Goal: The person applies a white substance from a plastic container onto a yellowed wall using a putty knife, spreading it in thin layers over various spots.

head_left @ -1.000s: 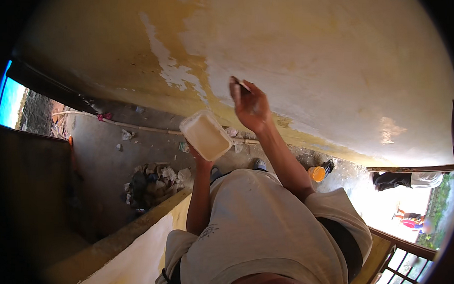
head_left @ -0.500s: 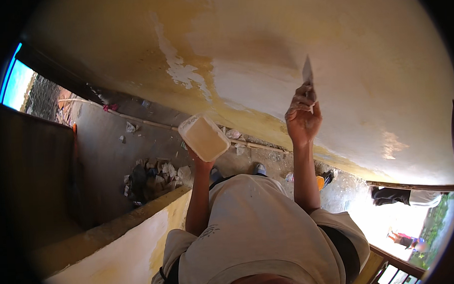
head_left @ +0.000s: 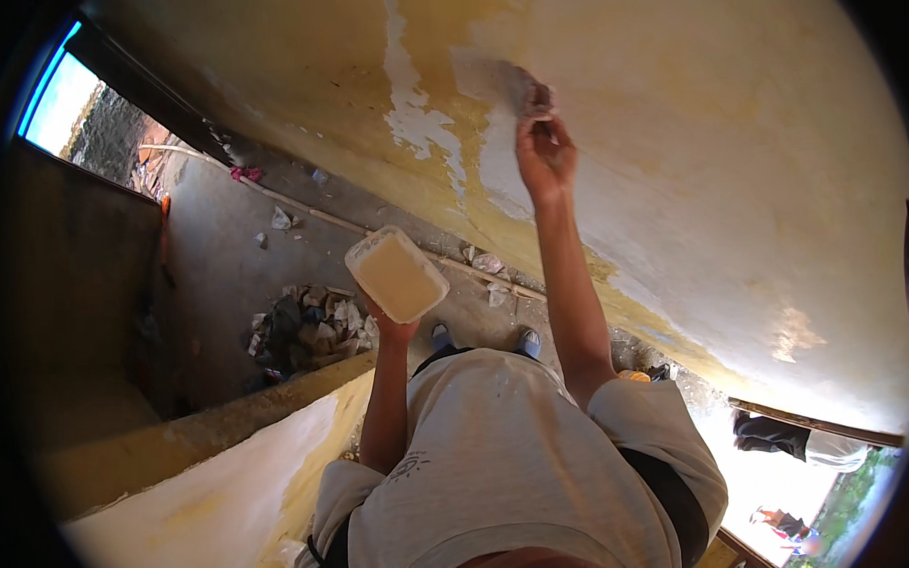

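Your right hand point(head_left: 545, 161) has swung left along the wall point(head_left: 692, 196) since half a second ago, nearer the pale, ragged streak point(head_left: 409, 115), and the view has shifted with it. It grips a flat blade point(head_left: 518, 83) – blurred now, so whether the edge touches the wall you cannot tell. Your left hand point(head_left: 394, 329) keeps hold of the tub point(head_left: 361, 253) from its near side, fingers mostly hidden; the tub is out beyond your chest, left of your right forearm, with beige paste point(head_left: 396, 271) inside.

Between your shoes point(head_left: 529, 341) and the wall, a long pole point(head_left: 317, 213) lies across the floor – the tub covers part of it. Near left, a rubbish heap point(head_left: 316, 334) sits against a low wall point(head_left: 268, 399). An orange object point(head_left: 633, 376) shows partly beside your right sleeve.
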`<move>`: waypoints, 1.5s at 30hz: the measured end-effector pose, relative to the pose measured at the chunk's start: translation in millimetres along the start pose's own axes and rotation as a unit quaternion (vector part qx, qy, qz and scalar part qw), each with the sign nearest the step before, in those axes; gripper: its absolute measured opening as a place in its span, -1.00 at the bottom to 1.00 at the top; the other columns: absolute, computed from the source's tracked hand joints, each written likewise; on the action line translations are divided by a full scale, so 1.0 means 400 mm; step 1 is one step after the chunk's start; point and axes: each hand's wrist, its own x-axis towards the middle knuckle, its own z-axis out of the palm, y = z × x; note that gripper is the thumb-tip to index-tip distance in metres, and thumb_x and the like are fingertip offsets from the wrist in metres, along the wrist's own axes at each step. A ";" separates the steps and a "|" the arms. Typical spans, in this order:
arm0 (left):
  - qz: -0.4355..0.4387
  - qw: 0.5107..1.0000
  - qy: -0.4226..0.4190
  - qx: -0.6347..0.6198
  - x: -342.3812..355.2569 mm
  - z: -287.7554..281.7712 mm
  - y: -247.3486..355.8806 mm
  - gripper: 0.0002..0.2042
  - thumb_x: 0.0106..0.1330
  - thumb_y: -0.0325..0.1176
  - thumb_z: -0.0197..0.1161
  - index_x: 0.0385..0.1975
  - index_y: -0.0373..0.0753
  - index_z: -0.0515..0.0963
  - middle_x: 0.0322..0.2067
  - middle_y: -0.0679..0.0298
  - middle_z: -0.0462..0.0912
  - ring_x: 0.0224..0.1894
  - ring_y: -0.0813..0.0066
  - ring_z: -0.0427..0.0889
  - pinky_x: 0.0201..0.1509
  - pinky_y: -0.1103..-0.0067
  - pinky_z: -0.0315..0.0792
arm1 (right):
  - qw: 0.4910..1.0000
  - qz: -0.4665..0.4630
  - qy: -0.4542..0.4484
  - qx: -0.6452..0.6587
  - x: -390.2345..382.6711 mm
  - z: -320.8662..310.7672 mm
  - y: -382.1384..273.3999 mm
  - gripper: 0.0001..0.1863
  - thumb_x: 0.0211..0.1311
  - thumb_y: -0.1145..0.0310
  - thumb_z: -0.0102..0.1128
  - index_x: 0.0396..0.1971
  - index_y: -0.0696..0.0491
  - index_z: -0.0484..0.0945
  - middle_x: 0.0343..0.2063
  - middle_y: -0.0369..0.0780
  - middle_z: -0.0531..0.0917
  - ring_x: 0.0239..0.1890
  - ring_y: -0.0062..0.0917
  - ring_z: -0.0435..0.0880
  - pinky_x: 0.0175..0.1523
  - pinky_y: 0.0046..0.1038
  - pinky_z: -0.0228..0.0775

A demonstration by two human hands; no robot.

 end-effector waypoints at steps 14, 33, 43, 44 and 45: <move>-0.054 0.998 -0.004 0.027 0.082 0.018 0.051 -0.42 0.33 0.23 -0.18 0.25 0.05 0.24 0.17 0.36 0.39 0.20 0.28 0.37 0.22 0.13 0.27 | 0.978 0.077 0.084 -0.174 -0.082 -0.198 0.126 -0.69 0.24 0.41 -0.04 -0.10 0.27 0.47 -0.13 -0.13 0.60 -0.40 -0.52 0.48 -0.21 -0.51 0.38; -0.127 0.990 -0.051 0.027 0.154 -0.017 0.021 -0.37 0.30 0.25 -0.14 0.27 0.02 0.23 0.19 0.33 0.37 0.21 0.21 0.37 0.27 0.12 0.23 | 0.782 -0.101 0.108 -0.606 -0.341 -0.368 -0.102 -0.75 0.34 0.24 0.03 -0.13 0.08 0.46 -0.19 -0.25 0.57 -0.15 -0.53 0.55 -0.06 -0.44 0.43; 0.028 0.909 -0.126 0.395 0.085 -0.002 0.040 -0.35 0.29 0.26 -0.15 0.26 -0.03 0.23 0.17 0.30 0.39 0.19 0.23 0.39 0.23 0.19 0.30 | 0.893 -0.041 0.342 -0.291 -0.145 -0.585 -0.284 -0.81 0.16 0.39 0.03 -0.44 0.22 0.51 -0.55 -0.16 0.60 -0.47 -0.43 0.55 -0.32 -0.45 0.48; 0.012 0.920 -0.129 0.371 0.093 0.007 0.031 -0.35 0.29 0.27 -0.16 0.26 -0.02 0.23 0.17 0.31 0.39 0.19 0.23 0.39 0.24 0.18 0.29 | 0.898 -0.046 0.323 -0.294 -0.121 -0.563 -0.304 -0.82 0.15 0.40 0.03 -0.44 0.23 0.51 -0.55 -0.15 0.60 -0.47 -0.41 0.55 -0.32 -0.43 0.48; 0.000 0.928 -0.123 0.352 0.095 -0.001 0.039 -0.35 0.29 0.28 -0.17 0.26 0.00 0.22 0.17 0.31 0.39 0.19 0.23 0.39 0.24 0.18 0.27 | 0.900 -0.086 0.314 -0.291 -0.090 -0.516 -0.283 -0.84 0.16 0.40 0.01 -0.45 0.19 0.48 -0.55 -0.20 0.55 -0.49 -0.48 0.51 -0.32 -0.49 0.46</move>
